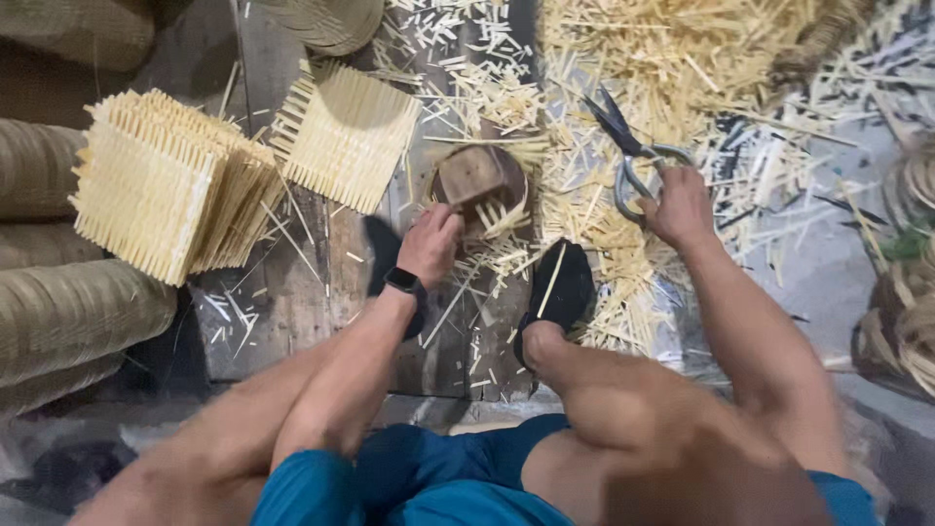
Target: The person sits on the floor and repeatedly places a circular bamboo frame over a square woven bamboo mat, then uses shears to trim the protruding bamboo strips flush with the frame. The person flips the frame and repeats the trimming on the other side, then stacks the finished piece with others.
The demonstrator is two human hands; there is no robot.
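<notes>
The person sits low over an old wooden board [292, 302] that lies on a grey floor [828, 282]. The board is the work surface. It looks dark, rough and scratched. Little pale sticks and thin straw bits [643, 68] lie all over it, most of all on the far right, where they make a thick, messy heap.

On the left sits a stack of square woven mats [161, 190]. They are pale yellow, made of thin straight strips side by side, with spiky edges. One more woven square [346, 136] lies alone just to the right of the stack. Big rolls of brown woven stuff [58, 302] lie at the far left edge. They look ribbed and bumpy.

The left hand [429, 244] wears a black wrist band [403, 281]. Its fingers are bent and rest on the near edge of a small brown wooden block [472, 175] in the middle of the board. The block has a thin pale ring around it. I cannot tell if the fingers grip it.

The right hand [679, 206] is to the right of the block. Its fingers are curled through the loops of grey metal scissors [628, 151], holding them. The dark blades point far and left, over the straw.

Near the camera are bare knees, blue shorts and black shoes.
</notes>
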